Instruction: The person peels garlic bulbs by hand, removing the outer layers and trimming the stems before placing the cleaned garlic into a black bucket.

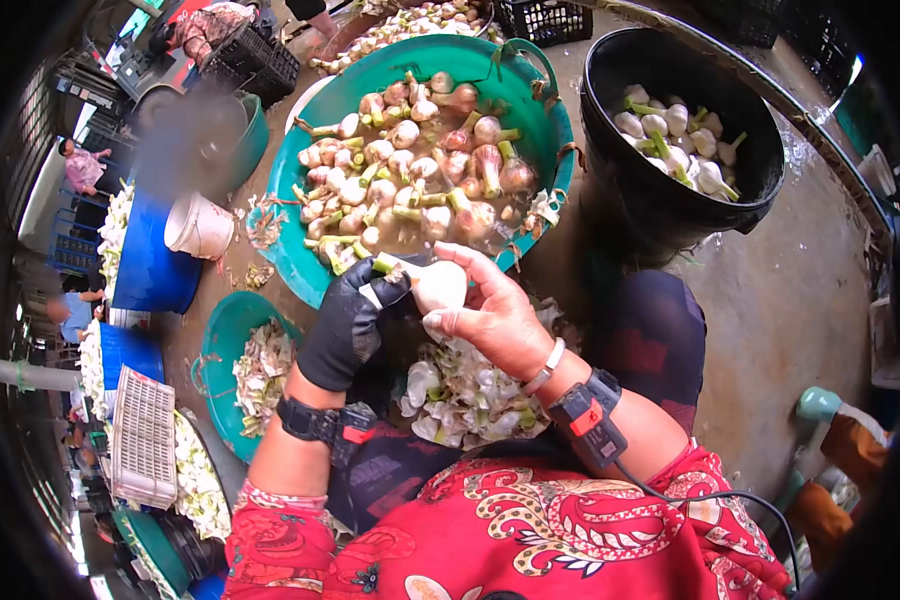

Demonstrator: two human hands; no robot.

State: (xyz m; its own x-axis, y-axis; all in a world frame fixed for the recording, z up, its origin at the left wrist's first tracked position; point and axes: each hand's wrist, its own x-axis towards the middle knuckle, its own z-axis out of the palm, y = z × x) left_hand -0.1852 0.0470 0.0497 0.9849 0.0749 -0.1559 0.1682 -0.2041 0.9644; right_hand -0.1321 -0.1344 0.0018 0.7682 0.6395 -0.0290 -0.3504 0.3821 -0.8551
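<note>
between your two hands sits one garlic bulb point(438, 285) — gloved left hand point(348, 322) pinching its stem, bare right hand point(490, 310) gripping it; beyond it, one green tub point(545, 125) and one black bucket point(610, 150).

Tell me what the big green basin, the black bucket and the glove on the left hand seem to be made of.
Green basin: likely plastic, smooth and evenly coloured, with a moulded rim and handle.
Black bucket: probably plastic too, glossy, with a thick rolled rim.
Glove on the left hand: looks like dark knitted fabric, matte and creased; a coating cannot be ruled out.
</note>
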